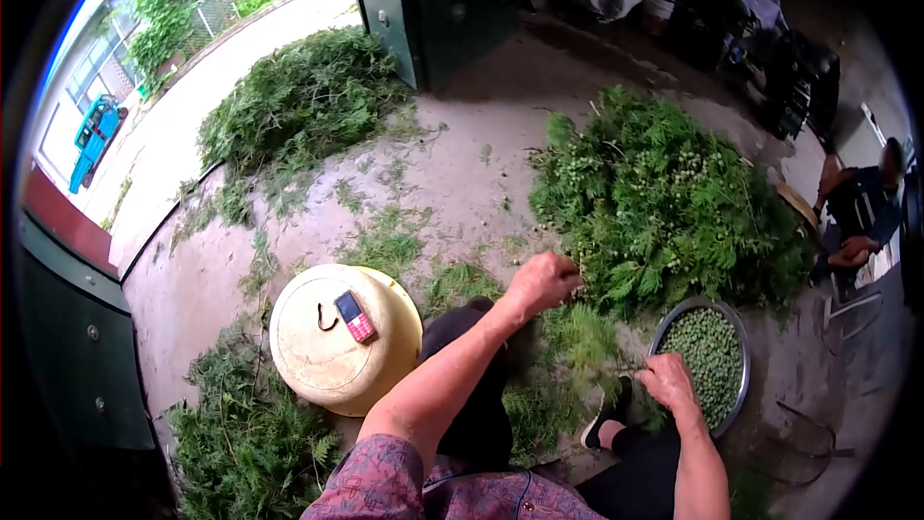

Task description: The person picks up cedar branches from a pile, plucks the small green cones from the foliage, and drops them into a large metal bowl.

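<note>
My left hand (546, 284) is closed, its fingertips at the near left edge of a big heap of leafy evergreen branches (664, 202) bearing small green cones. Whatever those fingers pinch is too small to make out. My right hand (669, 382) is closed on the stem end of a feathery evergreen sprig (589, 345), which stretches left from it, slightly blurred. Just beside that hand, partly behind it, a round metal basin (741, 332) holds many small green cones (710, 347).
An upturned cream tub (308, 356) on my left carries a red mobile phone (354, 316). Cut greenery lies by the doorway (298, 96) and at lower left (241, 424). Another person (857, 221) sits at far right. A thin wire-framed object (804, 443) lies near the basin.
</note>
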Demonstrator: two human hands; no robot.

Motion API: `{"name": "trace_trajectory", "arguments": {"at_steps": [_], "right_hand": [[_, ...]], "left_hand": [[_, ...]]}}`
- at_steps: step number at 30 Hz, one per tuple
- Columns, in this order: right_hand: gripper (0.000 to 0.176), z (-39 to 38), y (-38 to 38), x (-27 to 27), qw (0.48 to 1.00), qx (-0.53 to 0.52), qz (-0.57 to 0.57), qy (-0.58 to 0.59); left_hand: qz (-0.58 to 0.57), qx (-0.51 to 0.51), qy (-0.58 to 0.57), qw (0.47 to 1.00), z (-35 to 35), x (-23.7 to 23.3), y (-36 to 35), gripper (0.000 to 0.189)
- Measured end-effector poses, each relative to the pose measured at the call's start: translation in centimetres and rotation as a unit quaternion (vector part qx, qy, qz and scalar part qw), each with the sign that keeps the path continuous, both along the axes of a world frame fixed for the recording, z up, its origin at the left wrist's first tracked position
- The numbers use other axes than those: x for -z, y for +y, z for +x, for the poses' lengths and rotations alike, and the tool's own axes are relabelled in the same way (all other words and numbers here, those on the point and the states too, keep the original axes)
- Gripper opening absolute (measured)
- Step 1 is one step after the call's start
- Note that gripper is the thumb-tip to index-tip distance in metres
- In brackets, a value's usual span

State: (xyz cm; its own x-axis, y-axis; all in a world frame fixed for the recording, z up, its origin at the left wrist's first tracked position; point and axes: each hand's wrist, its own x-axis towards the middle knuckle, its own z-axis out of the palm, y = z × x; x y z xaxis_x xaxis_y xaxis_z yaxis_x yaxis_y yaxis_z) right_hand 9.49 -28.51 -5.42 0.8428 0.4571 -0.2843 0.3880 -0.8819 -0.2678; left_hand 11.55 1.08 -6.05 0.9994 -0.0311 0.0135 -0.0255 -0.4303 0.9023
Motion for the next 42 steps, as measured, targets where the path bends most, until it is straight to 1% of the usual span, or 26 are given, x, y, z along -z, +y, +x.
{"name": "trace_trajectory", "arguments": {"at_steps": [1, 2, 3, 4, 7, 8, 9, 10, 11, 12, 14, 15, 16, 18, 19, 20, 23, 25, 26, 29, 30, 31, 33, 36, 37, 42], "right_hand": [[0.021, 0.4, 0.8, 0.3, 0.995, -0.022, -0.094, 0.027], [0.020, 1.3, 1.0, 1.6, 0.987, -0.041, -0.148, 0.043], [0.020, 2.4, 0.8, 3.4, 0.976, -0.058, -0.203, 0.059], [0.019, 3.7, 1.5, 4.6, 0.961, -0.075, -0.258, 0.073], [0.016, 8.7, 7.7, 4.8, 0.957, -0.109, -0.268, 0.016], [0.017, 10.2, 11.6, 2.6, 0.979, -0.115, -0.167, -0.027], [0.015, 12.0, 15.4, -0.1, 0.987, -0.148, 0.037, -0.052], [0.023, 12.7, 19.8, -3.9, 0.962, -0.135, 0.218, -0.094], [0.041, 11.2, 23.6, -9.7, 0.909, -0.036, 0.405, 0.092], [0.060, 11.2, 25.8, -11.7, 0.849, -0.092, 0.517, 0.054], [0.056, 10.2, 26.8, -15.3, 0.774, -0.113, 0.622, 0.040], [0.047, 9.8, 26.0, -16.0, 0.768, -0.084, 0.634, 0.039], [0.040, 10.2, 24.3, -15.4, 0.791, -0.076, 0.607, 0.009], [0.024, 11.8, 19.4, -12.7, 0.841, -0.046, 0.531, -0.088], [0.019, 12.7, 16.4, -10.3, 0.852, 0.006, 0.515, -0.091], [0.019, 13.3, 13.1, -7.8, 0.869, 0.090, 0.480, -0.072], [0.022, 13.3, 4.1, 0.7, 0.856, 0.316, 0.405, -0.050], [0.020, 12.0, 0.3, 5.1, 0.820, 0.444, 0.360, 0.022], [0.022, 11.3, -1.4, 7.6, 0.802, 0.465, 0.372, 0.052], [0.028, 9.7, -4.2, 12.7, 0.766, 0.511, 0.369, 0.126], [0.030, 9.7, -4.6, 13.5, 0.747, 0.534, 0.371, 0.141], [0.031, 9.8, -5.3, 14.6, 0.723, 0.540, 0.403, 0.154], [0.031, 10.9, -6.2, 16.2, 0.702, 0.557, 0.417, 0.154], [0.031, 13.4, -7.0, 17.0, 0.692, 0.557, 0.425, 0.173], [0.029, 14.1, -7.3, 16.9, 0.669, 0.555, 0.468, 0.160], [0.030, 21.1, -9.2, 16.2, 0.655, 0.565, 0.492, 0.102]], "left_hand": [[0.147, 0.086, -0.081, 0.982, 0.2, 2.5, 0.1, 0.020], [0.207, 0.120, 0.016, 0.971, -0.5, 2.3, -0.5, 0.022], [0.292, 0.167, 0.020, 0.942, -1.2, 4.2, -1.5, 0.020], [0.344, 0.248, 0.045, 0.905, -2.1, 2.5, -2.1, 0.012], [0.352, 0.340, 0.047, 0.871, -3.7, 5.3, -4.0, 0.013], [0.354, 0.352, 0.052, 0.865, -3.8, 5.3, -4.5, 0.015], [0.347, 0.340, 0.019, 0.874, -3.7, 5.3, -4.6, 0.013], [0.330, 0.308, -0.013, 0.892, -3.6, 5.1, -4.7, 0.011], [0.311, 0.275, -0.047, 0.909, -3.3, 4.9, -4.6, 0.010], [0.306, 0.251, -0.048, 0.917, -3.0, 4.9, -4.5, 0.010], [0.289, 0.220, -0.053, 0.930, -2.2, 4.7, -4.9, 0.008], [0.290, 0.201, -0.123, 0.928, -2.4, 6.1, -4.9, 0.003], [0.224, 0.160, -0.245, 0.929, -2.8, 5.9, -3.6, 0.005], [0.273, 0.176, -0.146, 0.934, -2.3, 4.9, -3.6, 0.005], [0.330, 0.220, -0.069, 0.915, -1.8, 3.5, -4.0, 0.004], [0.334, 0.239, -0.068, 0.909, -1.9, 3.2, -4.3, 0.006], [0.351, 0.355, -0.113, 0.859, -1.5, 0.4, -6.5, 0.007], [0.343, 0.358, -0.195, 0.846, -1.2, -0.9, -8.6, 0.008], [0.315, 0.309, -0.306, 0.843, -1.1, 0.8, -9.6, 0.005], [0.268, 0.356, -0.236, 0.864, 0.7, 0.8, -11.4, 0.005], [0.236, 0.349, -0.262, 0.868, 1.0, 2.0, -11.3, 0.010], [0.262, 0.344, -0.260, 0.863, 1.1, 2.5, -11.1, 0.010], [0.440, 0.432, -0.103, 0.781, 1.3, 2.1, -12.0, 0.013], [0.364, 0.403, -0.152, 0.826, 2.3, 2.0, -12.5, 0.017], [0.360, 0.405, -0.150, 0.827, 2.7, 1.8, -12.8, 0.018], [0.347, 0.396, -0.128, 0.840, 4.5, 1.1, -13.4, 0.022]]}}
